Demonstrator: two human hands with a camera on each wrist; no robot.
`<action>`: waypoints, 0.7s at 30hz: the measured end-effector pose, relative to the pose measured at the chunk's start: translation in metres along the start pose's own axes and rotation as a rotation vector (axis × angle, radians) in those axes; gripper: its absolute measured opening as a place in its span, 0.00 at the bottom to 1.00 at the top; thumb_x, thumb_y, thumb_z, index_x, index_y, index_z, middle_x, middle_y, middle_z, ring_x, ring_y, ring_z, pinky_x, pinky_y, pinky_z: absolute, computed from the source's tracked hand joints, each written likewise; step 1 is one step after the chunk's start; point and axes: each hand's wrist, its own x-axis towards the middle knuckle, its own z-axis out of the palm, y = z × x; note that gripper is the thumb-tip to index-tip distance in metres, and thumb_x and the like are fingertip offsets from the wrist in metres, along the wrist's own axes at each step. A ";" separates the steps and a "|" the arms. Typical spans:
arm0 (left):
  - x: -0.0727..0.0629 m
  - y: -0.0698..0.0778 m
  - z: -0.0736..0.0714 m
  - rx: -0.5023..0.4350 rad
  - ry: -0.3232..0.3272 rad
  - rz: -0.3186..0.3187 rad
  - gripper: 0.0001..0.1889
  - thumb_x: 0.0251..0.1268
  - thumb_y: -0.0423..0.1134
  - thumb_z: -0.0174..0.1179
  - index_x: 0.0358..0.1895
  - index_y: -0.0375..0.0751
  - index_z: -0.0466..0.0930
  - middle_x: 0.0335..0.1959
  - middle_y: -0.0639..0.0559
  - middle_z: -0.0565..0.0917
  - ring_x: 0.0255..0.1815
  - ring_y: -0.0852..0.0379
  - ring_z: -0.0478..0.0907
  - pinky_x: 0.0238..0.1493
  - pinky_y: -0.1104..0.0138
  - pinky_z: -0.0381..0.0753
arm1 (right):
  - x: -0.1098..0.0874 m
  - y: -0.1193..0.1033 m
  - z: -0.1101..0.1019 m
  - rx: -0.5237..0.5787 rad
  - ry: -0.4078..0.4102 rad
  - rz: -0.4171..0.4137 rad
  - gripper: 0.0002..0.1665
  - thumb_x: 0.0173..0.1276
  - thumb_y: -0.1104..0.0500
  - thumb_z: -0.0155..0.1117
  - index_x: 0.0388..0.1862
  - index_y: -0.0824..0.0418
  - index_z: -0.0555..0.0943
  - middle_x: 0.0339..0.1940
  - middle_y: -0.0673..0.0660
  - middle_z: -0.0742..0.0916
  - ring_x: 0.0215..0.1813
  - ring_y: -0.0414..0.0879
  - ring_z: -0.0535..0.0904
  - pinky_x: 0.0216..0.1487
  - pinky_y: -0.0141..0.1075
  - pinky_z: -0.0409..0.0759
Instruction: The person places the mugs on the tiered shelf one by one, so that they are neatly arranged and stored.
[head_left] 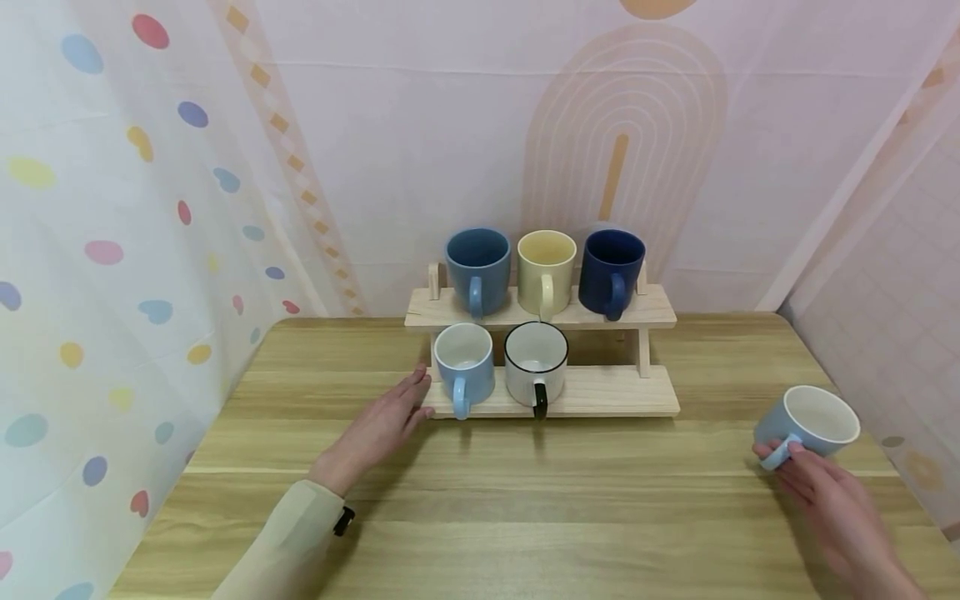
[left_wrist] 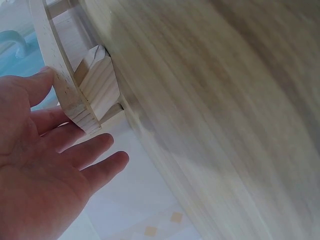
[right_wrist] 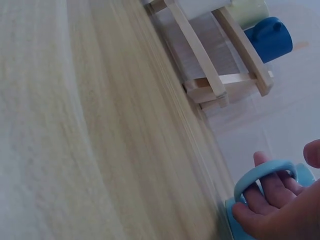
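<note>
At the right side of the table, my right hand (head_left: 832,492) holds a light blue mug (head_left: 817,421) with a white inside. Its fingers pass through the mug's handle (right_wrist: 267,172) in the right wrist view. Whether the mug touches the tabletop is unclear. My left hand (head_left: 382,433) touches the left end of the wooden two-tier shelf (head_left: 615,392), with its outer fingers (left_wrist: 107,167) fairly straight. On the lower tier, another light blue mug (head_left: 472,371) is nearest that hand, beside a white mug with a black rim (head_left: 536,367).
Along the upper tier stand a medium blue mug (head_left: 480,271), a pale yellow mug (head_left: 543,271) and a navy mug (head_left: 611,271). The wood-grain table (head_left: 540,517) meets a patterned curtain (head_left: 420,167) at the back and sides.
</note>
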 end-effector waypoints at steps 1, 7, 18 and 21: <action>0.000 0.000 0.000 -0.002 -0.001 -0.002 0.31 0.79 0.43 0.59 0.74 0.24 0.65 0.78 0.30 0.63 0.75 0.34 0.66 0.70 0.43 0.69 | 0.000 0.000 0.000 0.012 0.007 -0.001 0.22 0.88 0.59 0.42 0.51 0.49 0.86 0.51 0.47 0.90 0.55 0.32 0.84 0.54 0.22 0.79; 0.000 0.000 0.000 -0.010 -0.004 -0.009 0.32 0.79 0.43 0.59 0.75 0.25 0.64 0.78 0.31 0.62 0.75 0.34 0.66 0.70 0.43 0.69 | 0.001 0.003 0.002 0.047 0.080 -0.004 0.20 0.86 0.60 0.45 0.46 0.52 0.87 0.45 0.47 0.90 0.49 0.35 0.86 0.51 0.25 0.81; 0.001 0.001 -0.001 -0.019 -0.009 -0.008 0.31 0.79 0.42 0.59 0.75 0.24 0.64 0.78 0.30 0.62 0.75 0.33 0.67 0.70 0.43 0.69 | -0.002 0.005 0.000 -0.003 0.155 0.016 0.22 0.87 0.56 0.46 0.39 0.49 0.88 0.36 0.46 0.88 0.42 0.33 0.84 0.46 0.22 0.80; 0.001 0.001 -0.001 -0.017 -0.006 -0.006 0.31 0.79 0.42 0.59 0.74 0.24 0.64 0.78 0.30 0.62 0.74 0.33 0.67 0.69 0.43 0.70 | -0.003 0.009 -0.003 0.024 0.160 -0.030 0.22 0.86 0.58 0.47 0.39 0.51 0.88 0.35 0.47 0.88 0.41 0.34 0.84 0.46 0.23 0.80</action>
